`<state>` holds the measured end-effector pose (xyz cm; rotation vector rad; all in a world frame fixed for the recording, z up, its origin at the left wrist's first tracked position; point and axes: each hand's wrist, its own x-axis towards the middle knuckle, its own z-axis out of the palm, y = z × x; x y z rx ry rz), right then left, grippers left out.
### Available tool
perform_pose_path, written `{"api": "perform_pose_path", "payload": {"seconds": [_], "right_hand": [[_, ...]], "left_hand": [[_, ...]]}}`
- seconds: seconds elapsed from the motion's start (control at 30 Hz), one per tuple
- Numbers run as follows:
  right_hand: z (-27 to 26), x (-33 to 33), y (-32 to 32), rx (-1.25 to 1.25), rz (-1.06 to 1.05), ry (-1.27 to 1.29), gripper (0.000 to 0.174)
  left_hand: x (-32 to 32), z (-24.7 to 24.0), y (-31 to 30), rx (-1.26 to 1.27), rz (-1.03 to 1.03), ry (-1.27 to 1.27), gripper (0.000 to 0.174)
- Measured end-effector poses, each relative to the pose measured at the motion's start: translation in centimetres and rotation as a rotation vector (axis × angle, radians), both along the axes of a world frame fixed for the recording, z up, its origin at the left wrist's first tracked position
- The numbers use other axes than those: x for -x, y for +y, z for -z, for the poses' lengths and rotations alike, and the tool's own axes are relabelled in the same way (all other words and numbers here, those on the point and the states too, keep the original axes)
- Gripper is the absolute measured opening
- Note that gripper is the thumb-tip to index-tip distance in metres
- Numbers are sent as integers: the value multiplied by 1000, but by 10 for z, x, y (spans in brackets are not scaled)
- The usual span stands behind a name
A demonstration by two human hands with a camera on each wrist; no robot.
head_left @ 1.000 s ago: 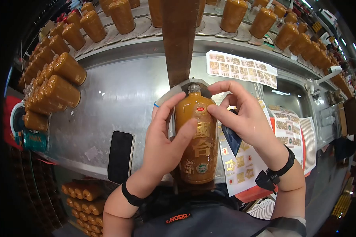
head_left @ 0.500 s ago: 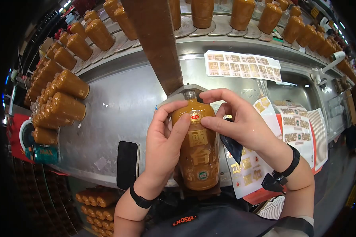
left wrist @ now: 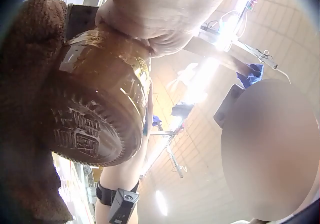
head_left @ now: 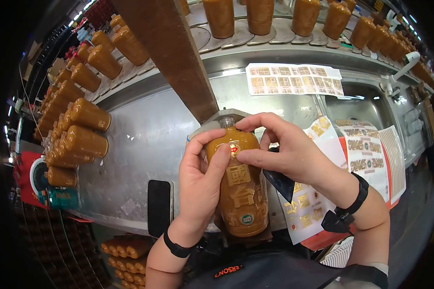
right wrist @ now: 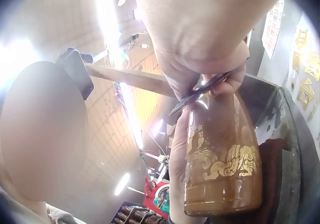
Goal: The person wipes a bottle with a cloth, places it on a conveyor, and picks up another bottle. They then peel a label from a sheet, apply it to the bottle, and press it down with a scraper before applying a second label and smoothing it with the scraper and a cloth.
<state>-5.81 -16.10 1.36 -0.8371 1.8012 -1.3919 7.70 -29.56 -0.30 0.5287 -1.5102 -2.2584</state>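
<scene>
Lengthwise on the tabletop (head_left: 144,130), neck away, the amber bottle (head_left: 240,197) sits inside the curled fingers (head_left: 197,144) of the left hand (head_left: 202,185), while the right hand (head_left: 294,154), gripping a dark scraper (head_left: 279,180), presses a fingertip (head_left: 242,155) on its red sticker (head_left: 233,149).

Your left hand (head_left: 200,185) and right hand (head_left: 287,154) are bare, forearms uncovered. You wear a black left wristband (head_left: 177,250) and a black right wristband (head_left: 359,195), the latter carrying a small black camera block (head_left: 336,221). Your dark apron (head_left: 275,274) bears orange lettering (head_left: 228,271); a pale sleeve (head_left: 371,267) edges your right arm
</scene>
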Motion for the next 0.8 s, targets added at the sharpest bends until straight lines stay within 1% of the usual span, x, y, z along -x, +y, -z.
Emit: {"api": "perform_pose_path", "payload": {"seconds": [0.07,0.13,0.2,0.23,0.3,0.33,0.37,0.4,0.43,0.47,0.5,0.53,0.6,0.63,0.67,0.73,0.77,0.8], "right_hand": [[6,2,0,32,-3,3,51],[5,2,0,65,-6,9,54],[-4,2,1,4,-30,50,43],[-7,5,1,5,-30,51,43],[-11,17,3,-106,-32,-109,33],[-8,25,4,-108,-28,-106,33],[-1,35,5,-5,119,-246,32],[2,43,6,100,265,-384,33],[1,49,10,153,258,-420,35],[-2,52,13,205,250,-458,38],[-5,50,11,211,265,-367,33],[-9,45,10,210,266,-365,33],[-18,32,7,237,154,-203,38],[-32,24,5,198,128,-324,46],[-36,19,2,195,91,-307,44],[-42,18,-3,98,23,-239,39],[-39,19,-7,99,24,-238,39],[-32,23,-12,107,-42,-170,35]], "left_hand": [[0,-1,0,-1,2,8,28],[0,-1,0,-63,5,12,28],[0,1,-1,-70,11,9,28],[0,2,-2,-79,17,6,29],[-1,0,-3,-54,26,-17,32],[-1,-1,-2,-31,34,-40,34],[-2,-1,-2,-32,35,-37,34],[-2,-2,-1,34,51,-45,37],[-3,-2,-1,101,67,-51,40],[-3,-1,-1,100,67,-47,40],[-3,0,-2,77,70,-56,42],[-3,2,-2,54,73,-67,44],[-3,3,-3,29,79,-59,44],[-3,4,-3,7,84,-53,45],[-3,5,-4,9,85,-52,45],[-2,7,-4,25,81,-17,46],[-2,7,-4,26,82,-16,46],[-2,6,-3,17,83,-15,46]]}}
